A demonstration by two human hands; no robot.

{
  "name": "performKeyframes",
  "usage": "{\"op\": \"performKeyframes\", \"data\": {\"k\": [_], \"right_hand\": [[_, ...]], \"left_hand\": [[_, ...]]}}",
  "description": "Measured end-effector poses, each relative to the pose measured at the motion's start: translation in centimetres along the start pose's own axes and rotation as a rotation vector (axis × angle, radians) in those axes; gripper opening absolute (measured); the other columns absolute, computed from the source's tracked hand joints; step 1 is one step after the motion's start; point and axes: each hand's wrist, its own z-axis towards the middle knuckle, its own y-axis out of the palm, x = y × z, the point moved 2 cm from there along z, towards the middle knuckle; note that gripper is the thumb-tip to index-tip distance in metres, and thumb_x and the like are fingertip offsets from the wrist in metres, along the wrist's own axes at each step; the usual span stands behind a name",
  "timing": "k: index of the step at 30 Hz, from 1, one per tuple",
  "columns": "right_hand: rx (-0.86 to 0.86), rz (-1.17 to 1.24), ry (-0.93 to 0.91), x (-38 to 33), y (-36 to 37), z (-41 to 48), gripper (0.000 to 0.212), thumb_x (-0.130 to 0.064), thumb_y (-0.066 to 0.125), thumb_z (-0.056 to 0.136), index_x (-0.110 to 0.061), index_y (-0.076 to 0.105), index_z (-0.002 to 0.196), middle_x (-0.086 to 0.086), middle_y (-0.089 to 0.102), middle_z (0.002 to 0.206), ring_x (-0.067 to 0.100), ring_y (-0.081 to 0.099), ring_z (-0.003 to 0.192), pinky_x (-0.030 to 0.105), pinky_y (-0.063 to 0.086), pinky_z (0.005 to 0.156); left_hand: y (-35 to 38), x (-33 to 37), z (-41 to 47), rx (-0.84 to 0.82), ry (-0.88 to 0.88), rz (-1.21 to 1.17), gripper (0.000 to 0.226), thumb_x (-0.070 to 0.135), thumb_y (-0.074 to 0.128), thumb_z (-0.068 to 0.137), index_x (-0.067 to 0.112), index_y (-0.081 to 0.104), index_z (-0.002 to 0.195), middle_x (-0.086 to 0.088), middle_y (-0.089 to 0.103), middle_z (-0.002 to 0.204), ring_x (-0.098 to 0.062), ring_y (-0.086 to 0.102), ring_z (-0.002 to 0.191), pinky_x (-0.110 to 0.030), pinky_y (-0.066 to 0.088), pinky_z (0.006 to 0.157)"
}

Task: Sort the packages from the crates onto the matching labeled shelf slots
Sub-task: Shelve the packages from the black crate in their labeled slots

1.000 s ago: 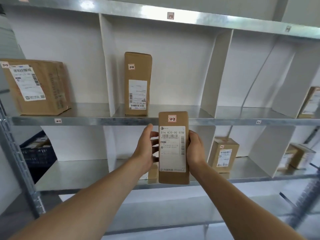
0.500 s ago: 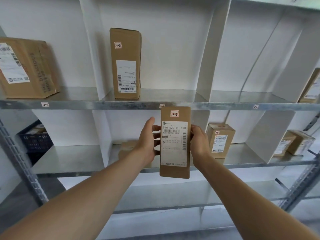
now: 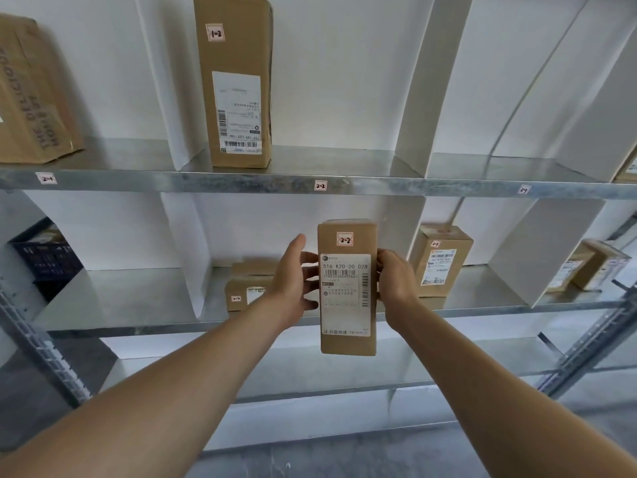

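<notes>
I hold a tall brown cardboard package (image 3: pixel 346 305) upright in front of the middle slot of the lower shelf; a small sticker on it reads 2-2. My left hand (image 3: pixel 293 277) grips its left side and my right hand (image 3: pixel 393 277) grips its right side. The shelf edge above carries a matching 2-2 slot label (image 3: pixel 320 185). Behind my left hand, inside that slot, lies a low brown box (image 3: pixel 241 291) with its own 2-2 sticker.
A tall box marked 1-2 (image 3: pixel 234 81) stands on the upper shelf, and a large box (image 3: pixel 31 98) sits to its left. White dividers (image 3: pixel 188 250) separate the slots. More boxes (image 3: pixel 441 260) stand in the slots to the right. A dark crate (image 3: pixel 44 257) is at the far left.
My view has dropped and moved closer to the shelf. The package has moved down from the upper shelf edge to in front of the 2-2 slot, both hands still on it.
</notes>
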Motion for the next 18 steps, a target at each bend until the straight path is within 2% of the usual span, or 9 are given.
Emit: {"op": "performKeyframes", "data": {"k": [2,7,11,14,16,18], "right_hand": [[0.000,-0.035,0.025,0.3,0.2,1.0,0.036,-0.018,0.033,0.103,-0.002,0.065,0.109,0.011,0.063,0.087,0.021,0.060,0.083,0.039,0.050,0.074],[-0.016,-0.115,0.080,0.9,0.9,3.8,0.038,-0.013,0.031,0.103,0.004,0.062,0.119,0.015,0.065,0.092,0.025,0.062,0.086,0.043,0.050,0.078],[-0.024,-0.162,0.129,1.3,1.7,6.2,0.041,-0.014,0.028,0.106,0.001,0.064,0.120,0.020,0.068,0.097,0.022,0.063,0.086,0.046,0.053,0.083],[-0.023,-0.166,0.171,1.6,2.4,7.9,0.042,-0.014,0.028,0.105,0.000,0.064,0.120,0.023,0.068,0.099,0.026,0.063,0.091,0.059,0.052,0.101],[-0.019,-0.160,0.191,1.7,2.7,9.0,0.042,-0.015,0.027,0.105,-0.004,0.067,0.115,0.025,0.070,0.108,0.030,0.067,0.099,0.063,0.049,0.104],[-0.001,-0.157,0.207,2.0,3.0,9.9,0.042,-0.014,0.028,0.104,-0.010,0.070,0.104,0.020,0.070,0.101,0.031,0.067,0.101,0.064,0.049,0.104]], "left_hand": [[-0.1,-0.3,1.2,-0.005,-0.008,0.004,0.063,0.068,0.030,0.096,0.011,0.054,0.106,-0.012,0.069,0.095,-0.032,0.064,0.099,-0.057,0.043,0.101],[-0.5,-1.0,4.5,-0.013,-0.079,-0.009,0.072,0.068,0.028,0.097,0.005,0.055,0.120,-0.019,0.071,0.114,-0.038,0.062,0.118,-0.063,0.040,0.105],[-0.7,-0.7,7.1,-0.013,-0.103,-0.004,0.069,0.066,0.027,0.099,0.007,0.055,0.122,-0.015,0.072,0.113,-0.034,0.064,0.113,-0.065,0.040,0.105],[-1.0,-0.3,8.9,-0.023,-0.119,0.000,0.066,0.065,0.028,0.099,0.008,0.056,0.116,-0.015,0.072,0.114,-0.034,0.064,0.113,-0.065,0.039,0.105],[-1.2,-0.2,10.0,-0.023,-0.128,0.001,0.063,0.065,0.029,0.099,0.010,0.056,0.111,-0.017,0.072,0.115,-0.034,0.064,0.114,-0.065,0.039,0.105],[-1.4,-0.2,11.0,-0.021,-0.137,0.004,0.063,0.065,0.029,0.099,0.010,0.057,0.110,-0.016,0.072,0.114,-0.033,0.064,0.113,-0.065,0.040,0.104]]}}
